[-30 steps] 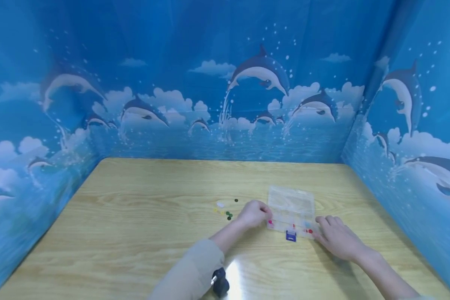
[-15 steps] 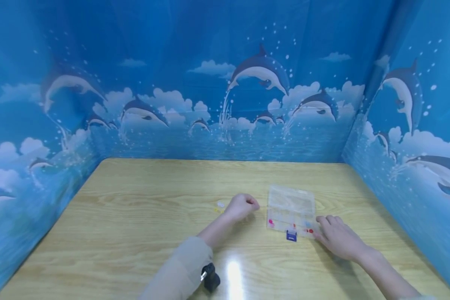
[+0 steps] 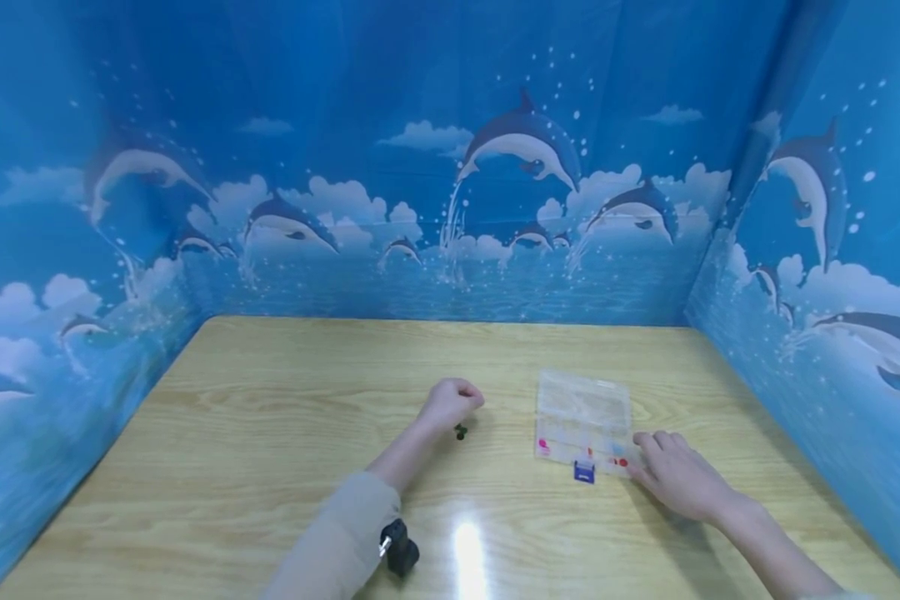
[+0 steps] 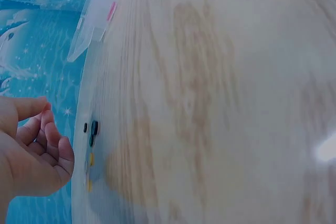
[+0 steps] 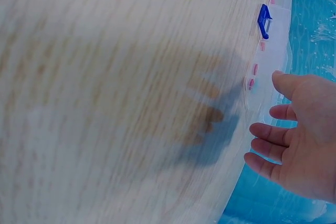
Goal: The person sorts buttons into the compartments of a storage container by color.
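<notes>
My left hand (image 3: 450, 404) hovers over a scatter of small discs, its fingers curled and the thumb tip meeting the forefinger. Nothing shows in its pinch in the left wrist view. Beneath it lie dark green discs (image 3: 461, 432); yellow discs (image 4: 91, 159) and a black disc (image 4: 85, 127) show there too. To the right, a clear plastic compartment box (image 3: 562, 454) stands with its lid (image 3: 583, 400) laid back. Pink pieces (image 3: 543, 443) and red pieces (image 3: 622, 462) sit in its front row. My right hand (image 3: 678, 475) is at the box's right end, fingers loosely spread, gripping nothing.
A blue latch (image 3: 583, 472) juts from the box's front edge. The wood-grain table (image 3: 270, 467) is bordered by a blue dolphin-print curtain (image 3: 345, 208) at the back and sides. A dark device (image 3: 400, 548) is strapped by the left sleeve.
The left hand has drawn away from the box's left end, moving left over the loose discs. The right hand stays where it was, beside the box.
</notes>
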A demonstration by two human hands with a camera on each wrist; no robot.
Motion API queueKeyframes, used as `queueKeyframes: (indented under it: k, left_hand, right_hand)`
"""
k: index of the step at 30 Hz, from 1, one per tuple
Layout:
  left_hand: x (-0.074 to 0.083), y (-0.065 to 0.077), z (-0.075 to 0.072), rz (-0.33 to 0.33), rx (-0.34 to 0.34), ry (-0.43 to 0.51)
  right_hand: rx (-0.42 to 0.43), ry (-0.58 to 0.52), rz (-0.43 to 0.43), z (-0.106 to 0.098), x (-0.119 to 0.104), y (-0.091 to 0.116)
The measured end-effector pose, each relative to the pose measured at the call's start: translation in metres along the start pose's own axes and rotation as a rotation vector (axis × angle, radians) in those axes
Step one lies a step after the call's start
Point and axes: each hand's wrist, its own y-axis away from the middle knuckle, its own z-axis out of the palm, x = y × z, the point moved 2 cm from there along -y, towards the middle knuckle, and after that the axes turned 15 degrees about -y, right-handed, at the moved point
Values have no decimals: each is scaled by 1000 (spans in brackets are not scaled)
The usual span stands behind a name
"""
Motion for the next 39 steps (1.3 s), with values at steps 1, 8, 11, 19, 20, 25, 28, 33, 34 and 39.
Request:
queueKeyframes:
  k: [1,8,11,19,20,25,28,33,34,39]
  left_hand:
    - [-2,0,-3,-9,7,-1]
    - [-13,-1,-16,-54,42,16]
    - [-17,-1,-20,-84,50,34]
    - [-28,-2,-27,-125,123,-21]
    - [-29,-1,-28,-124,129,-28]
    - [-33,1,-31,-114,141,-31]
    - [-35,1,-31,-118,130,-25]
    - [-39,0,-30,-145,115,-21]
    - [-40,0,-30,-142,116,-25]
    - [-41,0,-29,-118,120,-52]
  right_hand:
    - [-1,2,0,0,0,0]
    - [7,10,-6,1,0,-1]
    - [8,6,-5,1,2,-1]
    - [-3,-11,7,3,5,-1]
    - [-3,-11,7,3,5,-1]
    - [5,-7,0,3,5,-2]
    - [8,-3,-2,4,5,-1]
    - [5,-1,-3,4,5,-1]
    - [5,0,-4,4,5,-1]
    - [6,-1,-6,4,4,-1]
